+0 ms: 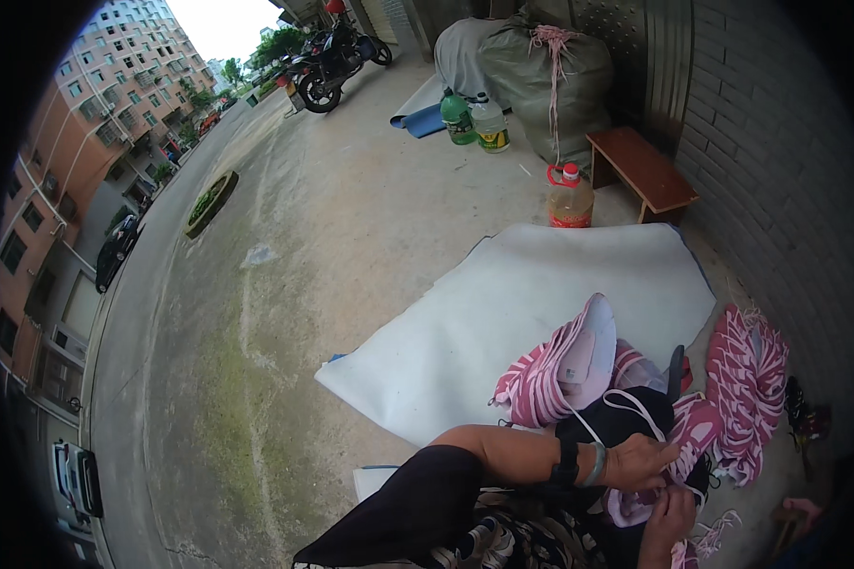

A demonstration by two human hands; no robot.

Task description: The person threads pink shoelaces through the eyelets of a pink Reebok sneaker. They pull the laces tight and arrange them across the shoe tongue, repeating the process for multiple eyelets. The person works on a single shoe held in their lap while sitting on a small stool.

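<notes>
My left hand (pixel 639 462), with a dark watch and a pale bracelet at its wrist, is closed on a pink-and-white striped cloth piece (pixel 695 429). Just below it, my right hand (pixel 671 523) pinches the lower part of the same cloth near a pale lining. Both hands are close together over my lap, and the exact spot the fingertips grip is partly hidden. Beside my left forearm rests a stack of nested striped pieces (pixel 552 379) with white insides. A white cord (pixel 640 408) loops across dark cloth near my wrist.
A white sheet (pixel 446 341) covers the ground ahead. To the right lies a bundle of pink striped pieces (pixel 745 389). Beyond are a red-capped jug (pixel 570 199), a wooden bench (pixel 640 171), two bottles (pixel 474 121), a tied sack (pixel 550 95) and a motorcycle (pixel 327 71). A brick wall (pixel 778 161) bounds the right.
</notes>
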